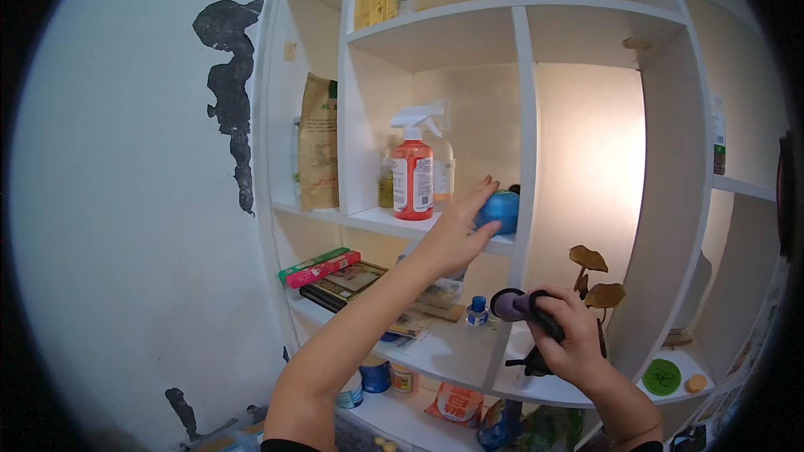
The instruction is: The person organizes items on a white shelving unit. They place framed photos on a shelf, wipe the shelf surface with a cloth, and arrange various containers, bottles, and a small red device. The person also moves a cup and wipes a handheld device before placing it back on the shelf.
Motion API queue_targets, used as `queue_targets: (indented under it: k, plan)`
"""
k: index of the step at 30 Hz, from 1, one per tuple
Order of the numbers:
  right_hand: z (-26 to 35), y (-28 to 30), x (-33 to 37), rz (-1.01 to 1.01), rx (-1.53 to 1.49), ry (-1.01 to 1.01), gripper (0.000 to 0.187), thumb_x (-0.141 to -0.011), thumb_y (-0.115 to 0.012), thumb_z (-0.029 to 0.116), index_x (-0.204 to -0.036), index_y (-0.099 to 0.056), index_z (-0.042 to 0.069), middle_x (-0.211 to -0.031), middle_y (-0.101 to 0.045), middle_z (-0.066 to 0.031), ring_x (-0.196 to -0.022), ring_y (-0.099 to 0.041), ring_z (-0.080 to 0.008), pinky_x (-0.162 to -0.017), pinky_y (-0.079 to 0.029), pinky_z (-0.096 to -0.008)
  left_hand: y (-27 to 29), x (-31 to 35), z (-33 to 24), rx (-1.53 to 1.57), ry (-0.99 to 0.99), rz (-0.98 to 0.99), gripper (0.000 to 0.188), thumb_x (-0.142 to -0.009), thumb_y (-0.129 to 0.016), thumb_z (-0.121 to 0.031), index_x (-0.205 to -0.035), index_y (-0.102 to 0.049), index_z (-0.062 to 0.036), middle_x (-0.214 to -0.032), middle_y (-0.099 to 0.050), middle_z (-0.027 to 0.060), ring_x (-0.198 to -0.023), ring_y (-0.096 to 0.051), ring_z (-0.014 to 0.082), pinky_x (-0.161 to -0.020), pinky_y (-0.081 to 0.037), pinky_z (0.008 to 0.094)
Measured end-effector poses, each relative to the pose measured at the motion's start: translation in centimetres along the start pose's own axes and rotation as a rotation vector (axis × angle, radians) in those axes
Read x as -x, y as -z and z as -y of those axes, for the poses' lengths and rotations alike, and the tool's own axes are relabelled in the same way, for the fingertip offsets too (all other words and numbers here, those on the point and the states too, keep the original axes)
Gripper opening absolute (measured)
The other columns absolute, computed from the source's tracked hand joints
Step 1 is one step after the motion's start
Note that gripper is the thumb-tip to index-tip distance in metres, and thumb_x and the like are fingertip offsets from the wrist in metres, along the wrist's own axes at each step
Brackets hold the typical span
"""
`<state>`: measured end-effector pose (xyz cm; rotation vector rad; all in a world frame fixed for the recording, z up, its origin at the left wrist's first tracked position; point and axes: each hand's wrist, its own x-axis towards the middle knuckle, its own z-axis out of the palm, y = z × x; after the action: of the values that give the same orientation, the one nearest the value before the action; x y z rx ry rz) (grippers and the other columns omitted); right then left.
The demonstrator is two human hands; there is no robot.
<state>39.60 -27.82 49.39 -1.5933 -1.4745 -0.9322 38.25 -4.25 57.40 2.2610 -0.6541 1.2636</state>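
Observation:
My left hand (pixel 463 233) reaches into the middle shelf compartment. Its thumb and fingers lie against the left side of a round, glossy blue object (pixel 502 209) beside the upright divider; part of the grip is hidden. Lower and to the right, my right hand (pixel 572 331) is closed around a purple and black object (pixel 517 305) with a round, flared end pointing left. What kind of thing it is, I cannot make out. A black piece (pixel 532 360) shows below that hand. Left of my left hand stands a red spray bottle (pixel 412 176) with a white trigger head.
White shelving (pixel 469 15) with upright dividers surrounds both hands. A brown paper bag (pixel 319 146) stands at the left. Below lie thin boxes (pixel 322 270) and a small blue-capped bottle (pixel 477 310). Brown leaf-shaped ornaments (pixel 605 295) rise by my right hand; a green round lid (pixel 662 377) lies right.

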Motion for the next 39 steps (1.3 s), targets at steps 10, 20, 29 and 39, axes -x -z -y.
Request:
queue_targets:
  k: [10,20,29,39]
  plan:
    - [-0.5,-1.5,-0.2,0.007,-0.055,-0.014,0.035,-0.065,-0.065,0.002,-0.099,-0.056,0.002,-0.105,-0.055,-0.0169,-0.089,-0.058,-0.0342,-0.075,-0.048,-0.037,0.9,0.5,0.2,-0.246,0.017,-0.088,0.056,-0.078,-0.065,-0.021,-0.125,-0.044,0.0011,-0.127,-0.046,0.0183,-0.116,-0.044,0.0338,-0.099,-0.032,0.0374]
    - [-0.6,-0.9,0.0,-0.019,-0.067,-0.032,0.033,-0.066,-0.065,0.002,-0.097,-0.056,0.002,-0.104,-0.055,-0.0164,-0.088,-0.058,-0.0336,-0.074,-0.048,-0.0368,4.2,0.5,1.7,-0.702,0.265,-0.794,0.053,-0.065,-0.077,-0.023,-0.103,-0.053,0.0028,-0.095,-0.058,0.0168,-0.092,-0.053,0.0313,-0.082,-0.042,0.04]
    - [-0.8,-0.9,0.1,-0.032,-0.09,-0.013,0.032,-0.066,-0.065,0.001,-0.096,-0.056,0.002,-0.104,-0.055,-0.0164,-0.088,-0.058,-0.0335,-0.074,-0.048,-0.0368,6.7,1.9,3.7,-0.53,0.444,-0.672,0.059,-0.063,-0.077,-0.022,-0.108,-0.051,0.0057,-0.098,-0.058,0.0189,-0.088,-0.059,0.0301,-0.08,-0.046,0.0365]
    - [-0.8,-1.5,0.1,-0.005,-0.105,-0.005,0.034,-0.065,-0.064,0.001,-0.098,-0.056,0.001,-0.104,-0.055,-0.0167,-0.089,-0.058,-0.0343,-0.076,-0.048,-0.0372,8.5,2.7,5.4,-0.678,0.452,-0.68,0.063,-0.063,-0.078,-0.019,-0.113,-0.049,0.0057,-0.107,-0.047,0.0184,-0.099,-0.049,0.031,-0.085,-0.042,0.0378]
